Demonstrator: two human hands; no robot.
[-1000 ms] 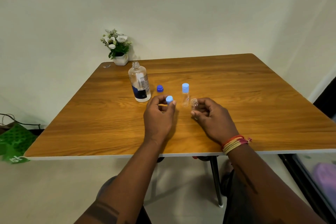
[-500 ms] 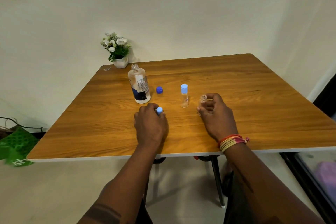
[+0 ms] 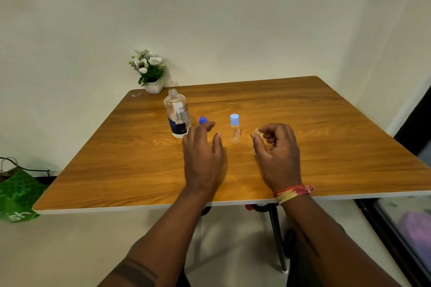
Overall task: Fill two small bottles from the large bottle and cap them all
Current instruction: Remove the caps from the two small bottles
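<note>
Step in hand: by my reading, the uncapped small bottle is being readied for filling; the large bottle stands open near the far left of the table, its dark blue cap on the wood just beside it; the other small bottle stands upright between the hands with its light blue cap on
Left hand: the left hand is released, fingers straight and spread, palm down over the table, fingertips near the dark blue cap and the large bottle's base; it holds nothing that shows
Right hand: the right hand has its fingers curled round the uncapped small bottle, thumb and fingertips at its neck
Next move: probably the left hand takes the large bottle by its body; the pour then calls for a slow tilt and the two narrow mouths brought close, since the small neck leaves little margin for spills
Hidden: the light blue cap of the held bottle is not in sight, perhaps under the left palm; I cannot tell
Hard to make out: the held bottle is clear and mostly covered by fingers, so its fill level is unreadable; liquid level in the large bottle is also unclear; the label print is too small to read
Cut off: a green bag at the left edge; a flower pot sits at the table's far corner
</note>
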